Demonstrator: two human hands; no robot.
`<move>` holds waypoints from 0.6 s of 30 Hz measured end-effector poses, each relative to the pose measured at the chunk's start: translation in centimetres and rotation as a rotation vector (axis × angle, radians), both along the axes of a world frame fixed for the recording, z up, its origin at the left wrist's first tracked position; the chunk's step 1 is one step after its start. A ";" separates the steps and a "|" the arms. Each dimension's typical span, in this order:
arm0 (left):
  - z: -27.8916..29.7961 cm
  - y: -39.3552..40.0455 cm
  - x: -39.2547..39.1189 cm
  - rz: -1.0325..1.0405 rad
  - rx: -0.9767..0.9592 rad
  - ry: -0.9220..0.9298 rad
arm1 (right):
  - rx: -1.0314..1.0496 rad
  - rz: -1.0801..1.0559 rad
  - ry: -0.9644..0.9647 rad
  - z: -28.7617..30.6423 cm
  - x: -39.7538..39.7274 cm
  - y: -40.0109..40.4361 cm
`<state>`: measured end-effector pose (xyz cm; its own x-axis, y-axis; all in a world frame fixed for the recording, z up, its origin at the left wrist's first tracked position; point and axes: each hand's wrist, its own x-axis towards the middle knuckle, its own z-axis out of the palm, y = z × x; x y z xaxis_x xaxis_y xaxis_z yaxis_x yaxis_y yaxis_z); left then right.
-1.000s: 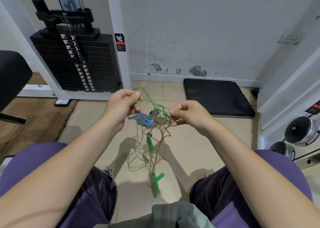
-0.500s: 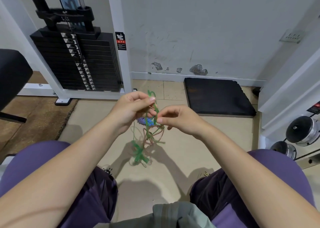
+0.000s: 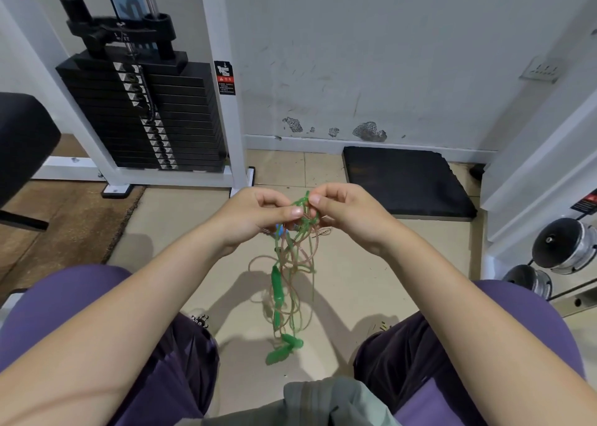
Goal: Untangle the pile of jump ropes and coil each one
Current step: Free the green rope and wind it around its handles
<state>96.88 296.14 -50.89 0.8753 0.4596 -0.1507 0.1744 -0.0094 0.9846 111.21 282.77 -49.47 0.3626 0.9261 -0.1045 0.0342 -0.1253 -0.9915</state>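
Here, a seated person is working at a tangle of jump ropes (image 3: 292,264) held up over the floor (image 3: 371,280) between the knees. The left hand (image 3: 255,215) is curling in from the left, thumb and fingers pinching the top of the knot, with a blue piece (image 3: 280,230) showing just under its fingertips. Directly beside it, almost thumb to thumb, the right hand (image 3: 345,214) is pinching a green strand (image 3: 303,199) that is sticking up between the two hands. Both hands are gripping the same small snarl, so neither is nearer; the knot is sitting between them. Below the hands the ropes are hanging straight down, long axis vertical, green and pale brownish cords looping around each other. One green handle (image 3: 277,285) is dangling partway down and two more green handles (image 3: 286,348) are hanging lowest, close to the floor; whether they are touching it cannot be told. The next pull, as a judgement, is turning on that drop: the free lengths are lying below the hands, so a strand would need drawing up and out sideways. Far to the left of the hands a weight stack (image 3: 142,115) is standing, and its frame is carrying a red and black warning label (image 3: 225,78), too small to read.
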 end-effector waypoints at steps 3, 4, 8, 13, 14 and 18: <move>0.0 0.3 0.0 0.007 0.010 0.013 | -0.089 -0.027 -0.093 -0.1 0.2 -0.1; -0.1 0.3 0.0 0.009 0.022 0.026 | -0.105 -0.062 -0.122 -0.1 0.3 -0.1; 0.1 1.2 -0.2 0.046 0.068 0.073 | 0.008 -0.307 -0.075 0.4 1.6 -0.6; -0.5 2.1 -0.2 0.125 0.202 0.187 | 0.033 -0.310 0.049 0.2 1.3 -0.4; -0.7 1.9 -0.1 0.185 0.249 0.197 | 0.021 -0.284 0.052 0.1 1.0 -0.3; -0.7 0.6 0.2 0.201 0.317 -0.007 | 0.003 -0.220 0.062 -0.4 0.2 0.1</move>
